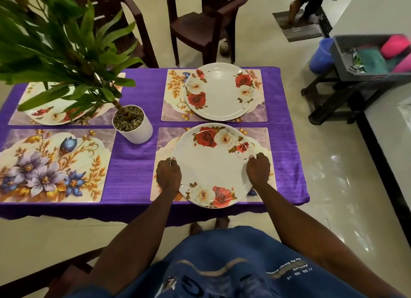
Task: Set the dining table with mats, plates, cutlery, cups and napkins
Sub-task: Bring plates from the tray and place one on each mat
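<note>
Inspecting largest first: table [138,111] w/ purple cloth, laid for four, two settings per long side, presumably one per seat. Found four floral mats, each squared to an edge; three carried plates, near-left mat [53,164] bare, so plate stage judged approx three-quarters done.

Noted potted plant [132,124] in white pot at table centre, between mats, likely a centrepiece; leaves overhung far-left plate [53,117], partly hiding it. Far-right plate [219,92] sat roughly centred on its mat, slightly toward left edge.

Checked near-right plate [211,164]: over near-right mat [262,137], near rim overhanging mat's front edge & close to table edge. Gripped at opposite rims, apparently for level lowering & centring. Couldn't confirm whether fully resting or a touch raised.

Left hand [168,174]: fingers curled, clasping plate's left rim, thumb on top. Right hand [258,169]: same grip on right rim, fingers curled under. Both occupied w/ this one plate only.

Spotted grey crate [347,59] on dark stand, well apart to right, holding pink cups & teal cloth, prob. staged there for later steps. No cutlery, cups or napkins on table yet. Brown chairs [200,24] pulled clear at far side.

Next move judged: nudge plate away from table edge, release, fetch fourth plate.
</note>
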